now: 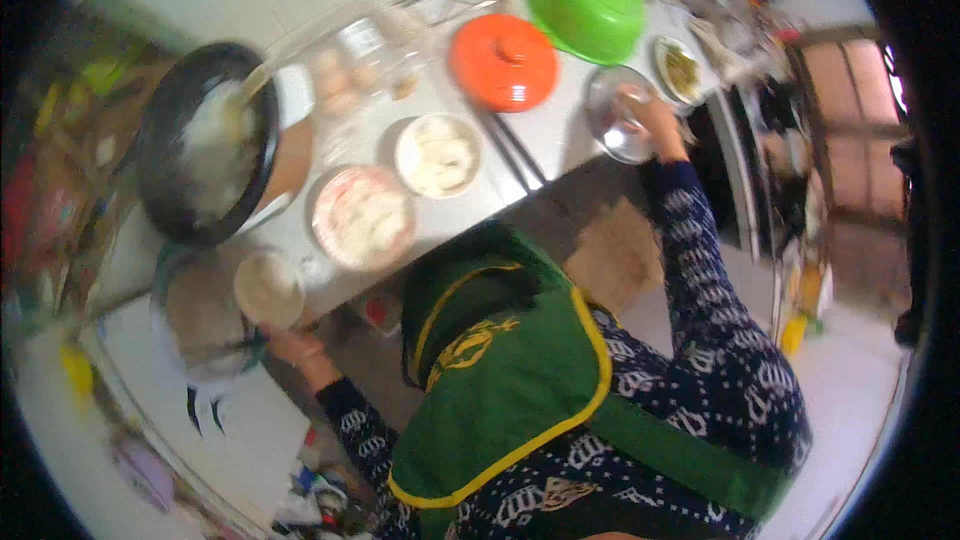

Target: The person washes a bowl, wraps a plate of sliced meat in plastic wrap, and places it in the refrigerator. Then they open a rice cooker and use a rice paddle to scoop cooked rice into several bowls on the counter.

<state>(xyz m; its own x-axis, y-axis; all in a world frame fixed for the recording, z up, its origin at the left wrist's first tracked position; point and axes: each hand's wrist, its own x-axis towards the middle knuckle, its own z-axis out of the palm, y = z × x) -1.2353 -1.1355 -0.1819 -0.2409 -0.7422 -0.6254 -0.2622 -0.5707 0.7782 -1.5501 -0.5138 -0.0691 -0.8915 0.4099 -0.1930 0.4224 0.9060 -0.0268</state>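
At the counter's right front edge, my right hand [646,118] grips a round, shiny bowl or lid [616,136]; blur hides which it is. My left hand [298,351] is at the lower left, its fingers around the dark handle [247,345] of a blurred round pot [202,304]. Right above that hand stands a small pale bowl [268,289]. Two larger bowls, a pinkish one [364,217] and a white one [437,156], hold pale, doughy-looking food. A black wok [206,221] at the left contains something white, with a pale-handled utensil [257,80] resting in it.
An orange lidded pot [504,64] sits mid-counter, with dark chopsticks [516,150] in front. Behind are a green plastic basin [589,9] and a clear pack of eggs [341,82]. A dish of greenish food [679,69] is at the right. A white cabinet [202,435] stands lower left.
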